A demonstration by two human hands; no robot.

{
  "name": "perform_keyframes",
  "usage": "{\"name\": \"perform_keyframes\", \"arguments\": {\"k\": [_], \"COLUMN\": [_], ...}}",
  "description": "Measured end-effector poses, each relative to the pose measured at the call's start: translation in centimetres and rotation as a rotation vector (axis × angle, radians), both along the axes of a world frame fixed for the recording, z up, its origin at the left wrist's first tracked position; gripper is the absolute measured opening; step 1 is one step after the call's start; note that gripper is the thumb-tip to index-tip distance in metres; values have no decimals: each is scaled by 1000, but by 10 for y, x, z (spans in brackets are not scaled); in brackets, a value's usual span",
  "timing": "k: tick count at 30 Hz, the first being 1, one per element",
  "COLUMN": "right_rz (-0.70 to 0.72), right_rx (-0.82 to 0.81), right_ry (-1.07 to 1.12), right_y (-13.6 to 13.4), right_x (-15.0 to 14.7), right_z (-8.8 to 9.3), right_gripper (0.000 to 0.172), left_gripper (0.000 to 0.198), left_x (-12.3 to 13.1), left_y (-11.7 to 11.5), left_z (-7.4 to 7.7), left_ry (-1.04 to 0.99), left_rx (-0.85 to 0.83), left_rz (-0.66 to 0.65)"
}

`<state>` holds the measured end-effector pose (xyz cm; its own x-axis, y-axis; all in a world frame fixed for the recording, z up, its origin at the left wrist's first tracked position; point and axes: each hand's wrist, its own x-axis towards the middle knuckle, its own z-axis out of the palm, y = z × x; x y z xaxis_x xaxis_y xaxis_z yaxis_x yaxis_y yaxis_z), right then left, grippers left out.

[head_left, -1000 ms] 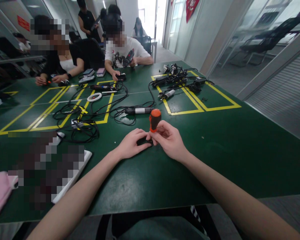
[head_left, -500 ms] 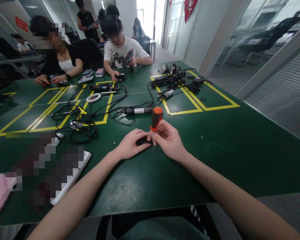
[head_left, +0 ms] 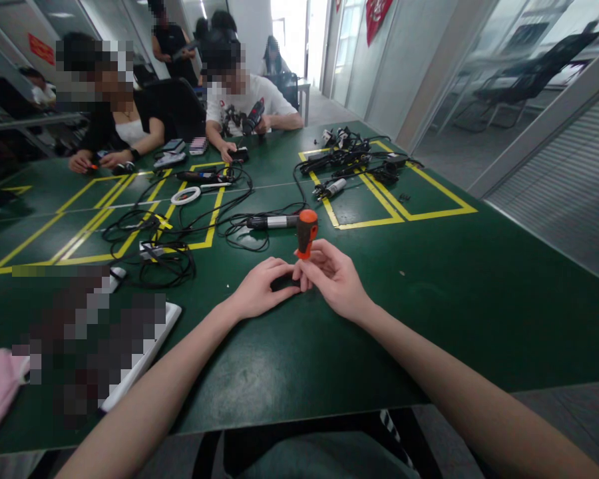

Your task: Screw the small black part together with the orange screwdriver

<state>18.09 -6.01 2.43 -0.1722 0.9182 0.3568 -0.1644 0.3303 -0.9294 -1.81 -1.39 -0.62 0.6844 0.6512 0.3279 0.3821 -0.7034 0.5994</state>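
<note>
The right hand [head_left: 337, 278] pinches the orange-and-black screwdriver [head_left: 307, 234] low on its handle — the long axis nearly upright, the tip hidden behind the fingers. Just to its left, fingertips meeting, the left hand [head_left: 257, 289] holds a small dark part [head_left: 285, 283] between thumb and fingers, low over the green table [head_left: 379, 359]. Beyond the handle, a corded cylindrical tool [head_left: 272, 222] lies crosswise.

The screwdriver handle [head_left: 307, 233] looks plastic, the tabletop [head_left: 279, 372] glossy.
</note>
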Motion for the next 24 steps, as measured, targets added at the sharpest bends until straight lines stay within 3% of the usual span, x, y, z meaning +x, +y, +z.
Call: {"name": "perform_keyframes", "arguments": {"k": [9, 15, 20, 24], "right_rz": [-40, -21, -28, -51], "right_rx": [-12, 28, 33, 50], "right_ry": [34, -19, 22, 79], "right_y": [0, 1, 1, 2], "right_x": [-3, -2, -2, -2], "right_z": [1, -2, -6, -7], "right_gripper": [30, 31, 20, 25], "left_gripper": [21, 13, 16, 19], "left_x": [-1, 0, 0, 0], "left_y": [0, 0, 0, 1], "left_z": [-1, 1, 1, -2], "left_ry": [-17, -4, -1, 1], "left_rx": [-8, -9, 18, 23], "left_rz": [-13, -9, -11, -6]}}
